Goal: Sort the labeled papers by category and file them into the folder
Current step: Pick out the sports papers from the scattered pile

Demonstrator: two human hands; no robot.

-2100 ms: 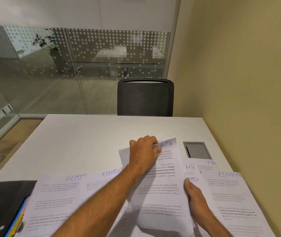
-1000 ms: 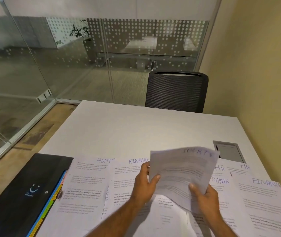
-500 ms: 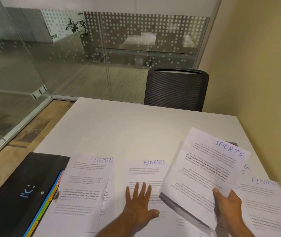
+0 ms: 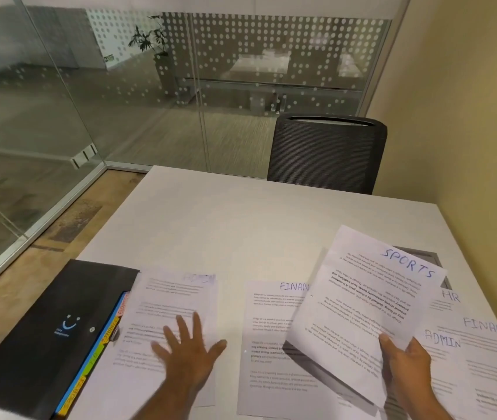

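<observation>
A person is sitting at a white table (image 4: 241,225), seen from a camera on their head. In the lower right of the frame the right hand (image 4: 407,363) is gripping the SPORTS sheet (image 4: 362,307), thumb curled over its near edge and fingers behind it, and is holding it tilted and lifted off the table, so that it is casting a dark shadow beneath. The blue handwritten label is showing at the sheet's far right corner, while its printed text is running upside down to the viewer.

In the lower centre the left hand (image 4: 186,357) is lying flat with fingers spread and straight, gripping nothing; it is blurred and resting on or just over the leftmost ADMIN sheet (image 4: 168,307), and which of the two cannot be told. Just right of that sheet a FINANCE sheet (image 4: 268,328) is lying flat, its right side covered by the raised paper.

At the right edge of the frame three more sheets are overlapping: an HR sheet (image 4: 450,298), a second ADMIN sheet (image 4: 447,359) and a second FINANCE sheet (image 4: 495,353).

In the lower left, a black folder (image 4: 44,328) is lying on the table, touching the leftmost sheet, with coloured tab dividers (image 4: 101,344) showing along its right edge.

At the far side of the table a dark mesh chair (image 4: 326,153) is standing before a glass partition (image 4: 150,86).
</observation>
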